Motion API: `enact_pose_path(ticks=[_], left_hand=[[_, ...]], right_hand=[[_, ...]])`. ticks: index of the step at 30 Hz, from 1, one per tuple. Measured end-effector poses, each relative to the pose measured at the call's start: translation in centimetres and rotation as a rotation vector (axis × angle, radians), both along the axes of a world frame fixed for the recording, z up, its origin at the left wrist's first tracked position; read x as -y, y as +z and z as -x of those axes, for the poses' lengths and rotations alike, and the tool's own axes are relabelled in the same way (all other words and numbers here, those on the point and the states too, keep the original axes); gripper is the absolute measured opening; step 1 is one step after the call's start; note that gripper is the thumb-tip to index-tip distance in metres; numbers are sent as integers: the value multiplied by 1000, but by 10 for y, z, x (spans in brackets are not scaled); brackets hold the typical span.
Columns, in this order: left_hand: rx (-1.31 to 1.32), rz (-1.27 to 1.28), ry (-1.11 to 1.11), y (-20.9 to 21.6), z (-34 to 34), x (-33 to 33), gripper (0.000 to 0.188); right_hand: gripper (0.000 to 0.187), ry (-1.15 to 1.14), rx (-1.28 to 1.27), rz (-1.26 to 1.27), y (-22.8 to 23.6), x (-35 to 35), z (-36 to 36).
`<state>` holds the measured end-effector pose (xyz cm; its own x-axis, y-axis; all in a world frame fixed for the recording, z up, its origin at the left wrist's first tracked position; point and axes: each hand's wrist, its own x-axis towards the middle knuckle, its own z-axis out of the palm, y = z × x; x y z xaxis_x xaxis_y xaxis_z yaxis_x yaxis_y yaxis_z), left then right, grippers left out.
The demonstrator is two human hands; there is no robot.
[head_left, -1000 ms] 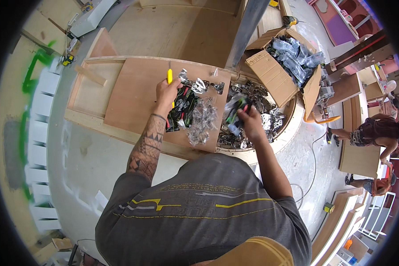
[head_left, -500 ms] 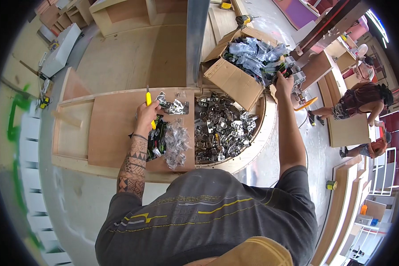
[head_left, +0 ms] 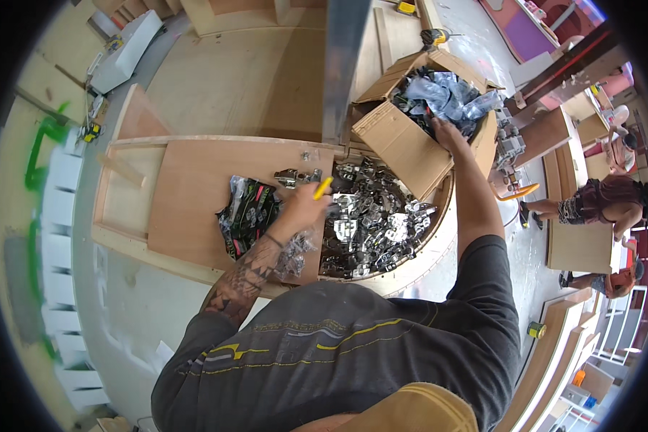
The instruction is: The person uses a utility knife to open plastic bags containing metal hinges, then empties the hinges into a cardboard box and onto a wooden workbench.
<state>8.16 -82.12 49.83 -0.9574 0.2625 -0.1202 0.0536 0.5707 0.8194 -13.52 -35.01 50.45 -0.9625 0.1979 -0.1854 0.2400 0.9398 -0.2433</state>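
My left hand [head_left: 306, 210] is closed around a yellow utility knife [head_left: 323, 189], over the right edge of the brown board. Just to its right, a curved wooden compartment holds a heap of loose shiny metal hinges [head_left: 371, 227]. By my left wrist lie black printed plastic bags [head_left: 246, 214] and crumpled clear plastic [head_left: 291, 259]. A few more metal hinges [head_left: 288, 177] rest on the board beyond that hand. My right hand [head_left: 450, 135] reaches into an open cardboard box [head_left: 399, 144] filled with clear-wrapped packets [head_left: 450, 95]; its fingertips are hidden among them.
A metal post [head_left: 345, 72] rises behind the bench. Beyond the box lies a yellow-and-black cordless drill [head_left: 433, 37]. Metal parts [head_left: 510, 144] sit right of the box, near an orange curved handle [head_left: 518, 192]. Several people [head_left: 608, 201] are at the far right among wooden cabinets.
My left hand has moved right with the knife, from the board toward the hinge heap. The right hand has gone deeper into the box; the black-and-green bag it touched no longer shows there.
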Motion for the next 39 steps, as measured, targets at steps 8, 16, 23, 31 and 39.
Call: enact_pose_path(ticks=[8, 16, 23, 31, 39], left_hand=[[-124, 461, -14, 35, 17, 66, 42], [-133, 563, -61, 29, 37, 60, 34], [-130, 332, -228, 41, 27, 4, 27], [-70, 30, -89, 35, -11, -21, 32], [-119, -10, 413, 55, -67, 109, 26]], right_hand=[[43, 30, 58, 34, 2, 49, -9], [51, -8, -330, -25, 51, 40, -36], [25, 59, -882, 0, 87, 79, -113], [13, 46, -712, 689, 80, 187, -170], [33, 735, -450, 517, 14, 306, -166]])
